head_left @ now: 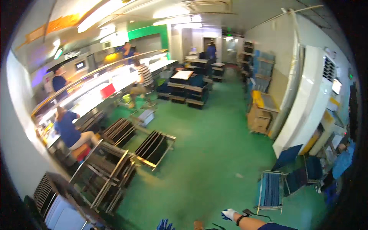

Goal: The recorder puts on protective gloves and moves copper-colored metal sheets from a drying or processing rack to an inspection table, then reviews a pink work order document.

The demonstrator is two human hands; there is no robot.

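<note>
My left hand (165,225), in a blue glove, just shows at the lower edge, its fingers apart and nothing seen in them. To its right, my right hand (229,214) wears a white and blue glove and hangs above the green floor (191,172). Its fingers look loosely stretched, and I see nothing held. A dark band (240,220) circles the right wrist, and a black cord (257,214) loops beside that forearm. Nearest to the right hand stands a metal rack (270,189) of upright dark blue panels. Neither hand touches it.
Metal frames (103,178) and slotted racks (155,147) stand at left, before a lit workbench (126,82) with several people. Stacked dark trays (188,90) occupy the middle distance. Cardboard boxes (260,118) and a white cabinet (303,99) line the right, where a person in blue (342,161) stands.
</note>
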